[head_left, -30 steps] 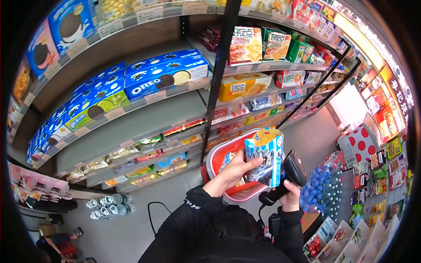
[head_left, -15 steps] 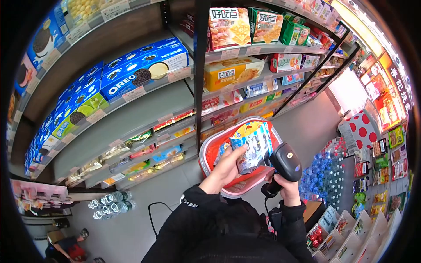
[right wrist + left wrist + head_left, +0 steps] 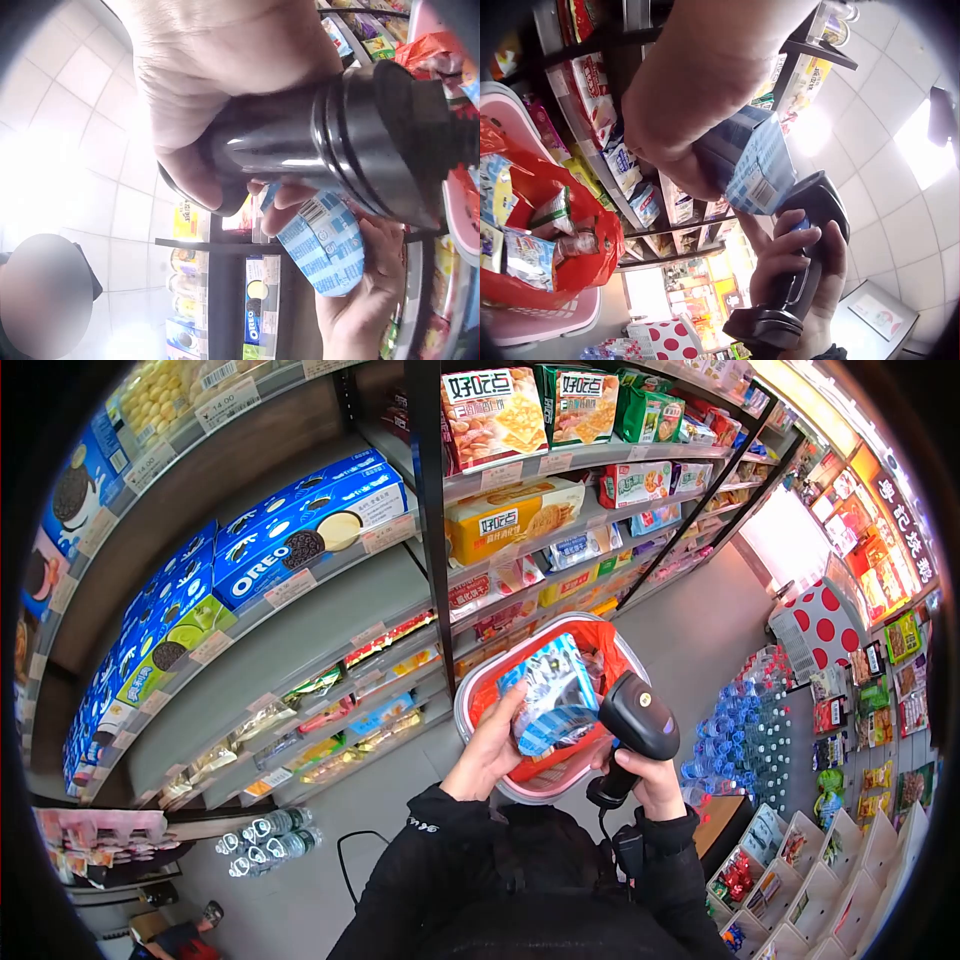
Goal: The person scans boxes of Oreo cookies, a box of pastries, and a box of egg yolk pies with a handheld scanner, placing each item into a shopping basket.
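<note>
In the head view my left hand (image 3: 488, 748) grips a blue-and-white striped snack bag (image 3: 556, 695) above a pink basket (image 3: 468, 710) lined with a red bag. My right hand (image 3: 647, 780) is wrapped round the handle of a black handheld scanner (image 3: 640, 718), whose head is close to the snack bag's right side. A barcode on the bag's striped bottom (image 3: 761, 193) faces the scanner in the left wrist view. Inside the red bag (image 3: 592, 259) lie several snack packets (image 3: 529, 259).
Shelves with blue Oreo boxes (image 3: 300, 545) and biscuit packs (image 3: 515, 520) stand ahead and left. Bottled water (image 3: 745, 725) is stacked on the right, beside angled snack bins (image 3: 800, 870). More bottles (image 3: 270, 842) stand on the floor at left, where a cable hangs. Another person is at lower left.
The snack bag has moved left and tilted, its yellow top no longer showing and its striped bottom turned toward the scanner. The scanner has also shifted left, and the head view has turned slightly.
</note>
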Demonstrator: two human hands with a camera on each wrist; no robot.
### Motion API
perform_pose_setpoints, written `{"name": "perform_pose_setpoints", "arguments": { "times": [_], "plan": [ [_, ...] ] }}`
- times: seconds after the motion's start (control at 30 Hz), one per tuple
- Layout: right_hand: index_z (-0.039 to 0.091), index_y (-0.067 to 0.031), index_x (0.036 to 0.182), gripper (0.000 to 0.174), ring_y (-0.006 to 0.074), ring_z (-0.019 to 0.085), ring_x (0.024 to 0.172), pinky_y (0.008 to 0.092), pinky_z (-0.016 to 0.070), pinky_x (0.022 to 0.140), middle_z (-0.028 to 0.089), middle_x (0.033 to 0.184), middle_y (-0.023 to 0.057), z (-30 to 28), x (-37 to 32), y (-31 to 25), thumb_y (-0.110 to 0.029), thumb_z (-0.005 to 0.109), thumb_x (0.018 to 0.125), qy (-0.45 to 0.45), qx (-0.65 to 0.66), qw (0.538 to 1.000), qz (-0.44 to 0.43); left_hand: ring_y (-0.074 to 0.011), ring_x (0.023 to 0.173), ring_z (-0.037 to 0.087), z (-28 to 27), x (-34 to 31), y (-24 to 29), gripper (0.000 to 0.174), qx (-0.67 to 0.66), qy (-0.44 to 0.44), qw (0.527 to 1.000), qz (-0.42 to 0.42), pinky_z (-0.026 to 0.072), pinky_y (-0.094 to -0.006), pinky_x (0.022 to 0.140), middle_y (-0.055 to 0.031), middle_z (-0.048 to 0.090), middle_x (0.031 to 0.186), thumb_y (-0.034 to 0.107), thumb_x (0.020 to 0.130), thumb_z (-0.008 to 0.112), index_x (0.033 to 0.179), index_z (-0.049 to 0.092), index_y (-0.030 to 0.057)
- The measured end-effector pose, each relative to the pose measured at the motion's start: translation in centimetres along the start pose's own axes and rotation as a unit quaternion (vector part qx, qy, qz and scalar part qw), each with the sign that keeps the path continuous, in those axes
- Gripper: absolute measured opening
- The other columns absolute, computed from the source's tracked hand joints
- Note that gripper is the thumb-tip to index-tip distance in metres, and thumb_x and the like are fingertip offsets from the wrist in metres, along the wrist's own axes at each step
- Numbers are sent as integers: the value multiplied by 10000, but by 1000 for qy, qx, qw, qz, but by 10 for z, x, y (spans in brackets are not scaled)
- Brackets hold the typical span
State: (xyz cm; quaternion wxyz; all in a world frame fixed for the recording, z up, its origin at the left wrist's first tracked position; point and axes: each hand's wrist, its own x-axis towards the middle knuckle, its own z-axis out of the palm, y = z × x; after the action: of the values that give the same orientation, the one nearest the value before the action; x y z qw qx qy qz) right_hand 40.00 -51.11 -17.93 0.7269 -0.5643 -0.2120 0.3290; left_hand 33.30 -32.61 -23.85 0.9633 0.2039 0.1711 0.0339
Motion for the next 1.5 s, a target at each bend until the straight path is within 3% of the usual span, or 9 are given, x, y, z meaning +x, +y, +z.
{"name": "perform_pose_setpoints", "arguments": {
  "times": [0.17,0.2,0.3,0.77,0.83,1.0,1.1,1.2,1.5],
  "plan": [
    [495,5,1063,474,170,579,832,308,444,763,602,890,86,4,-7,-2,-50,675,628,30,-347,932,-95,-180,931,559,-12,2,8,402,-72,33,996,50,467,-342,789,-62,561,1059,306,839,521,1147,448,58],
    [498,7,1068,486,161,559,903,307,426,806,587,981,83,8,-9,-6,-77,682,626,10,-335,942,-31,-204,1001,528,-17,3,8,421,-39,42,997,58,414,-374,877,-79,536,1113,347,851,482,1162,445,65],
    [512,-29,1061,505,261,565,905,314,437,780,572,975,131,16,-7,0,-102,687,593,-26,-449,888,-93,-198,989,536,-22,1,8,417,-12,69,994,89,431,-373,857,-70,542,1104,354,850,483,1155,452,72],
    [513,-21,1040,474,296,557,885,332,442,758,567,952,145,44,-17,12,-103,673,602,-46,-443,890,-101,-172,941,560,-26,-30,21,398,0,97,991,90,459,-356,800,-33,572,1053,384,834,500,1119,487,106],
    [511,-18,1041,473,294,558,887,330,441,760,568,956,145,53,-20,12,-102,672,604,-51,-444,888,-107,-187,898,569,-25,-41,29,350,-45,109,989,88,485,-348,756,-76,569,1015,300,821,556,1055,503,45],
    [514,-4,1027,478,157,562,862,294,432,766,591,932,81,82,-38,21,-67,700,591,0,-324,945,-48,-144,888,564,-39,-77,52,333,15,71,985,155,485,-317,738,-39,572,994,271,827,554,1076,486,60],
    [506,4,1039,464,139,556,772,283,447,710,572,876,55,92,-47,41,2,670,605,38,-283,955,-81,-124,939,519,-54,-106,66,431,161,63,962,213,434,-283,798,-62,527,1047,222,795,606,1118,405,20],
    [493,-12,1059,532,166,553,877,309,431,791,576,943,63,104,-49,52,-3,709,573,-2,-147,988,34,-139,1025,476,-68,-139,83,564,271,54,947,164,411,-295,851,-65,481,1128,191,762,642,1198,319,37],
    [430,-19,1142,672,180,515,985,335,397,858,540,1054,82,128,-65,87,-16,734,543,-122,-203,968,86,-152,1119,354,-106,-210,71,752,298,9,921,249,284,-309,959,-97,367,1212,140,707,690,1260,207,-24]
  ]
}}
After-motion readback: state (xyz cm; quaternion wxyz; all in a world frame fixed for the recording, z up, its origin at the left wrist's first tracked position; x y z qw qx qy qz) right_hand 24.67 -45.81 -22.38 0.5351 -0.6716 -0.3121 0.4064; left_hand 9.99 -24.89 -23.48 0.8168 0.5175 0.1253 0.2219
